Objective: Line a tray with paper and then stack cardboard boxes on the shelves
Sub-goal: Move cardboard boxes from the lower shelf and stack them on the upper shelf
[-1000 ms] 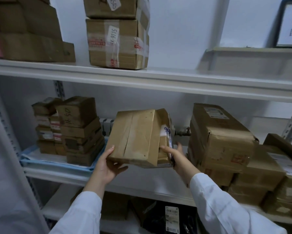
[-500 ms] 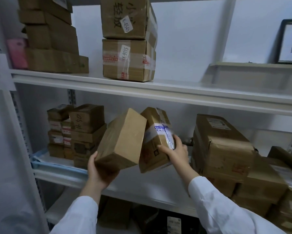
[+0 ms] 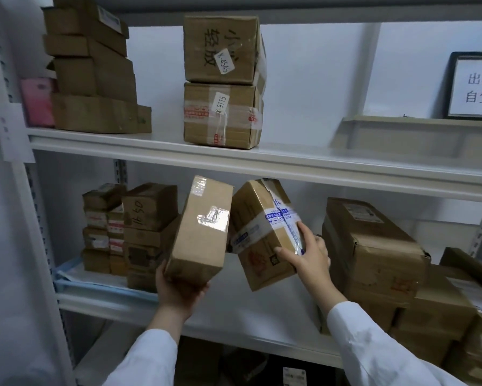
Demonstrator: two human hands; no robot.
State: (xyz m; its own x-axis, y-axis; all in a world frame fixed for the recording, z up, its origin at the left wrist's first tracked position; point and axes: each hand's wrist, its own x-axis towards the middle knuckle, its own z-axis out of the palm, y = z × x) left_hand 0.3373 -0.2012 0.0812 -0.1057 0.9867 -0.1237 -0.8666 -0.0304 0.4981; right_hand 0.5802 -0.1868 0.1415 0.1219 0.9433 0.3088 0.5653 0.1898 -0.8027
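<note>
One carton (image 3: 201,232) in left fingers (image 3: 161,274), taped parcel (image 3: 262,232) in right fingers (image 3: 304,232).

Hands in view: two, the left hand (image 3: 180,288) and the right hand (image 3: 308,260). Cardboard boxes held: two, one per hand, a plain box (image 3: 201,232) and a blue-taped box (image 3: 262,232).

Upper shelf (image 3: 290,160), centre stack: two boxes, the box marked K-4545 (image 3: 220,48) on the box marked K-9115 (image 3: 220,115).

Pink packet (image 3: 38,101): one. Framed notice (image 3: 473,84): one. Blue tray (image 3: 100,288): one. The remaining stacks cannot be counted reliably.

Long white sleeves (image 3: 373,344)
</note>
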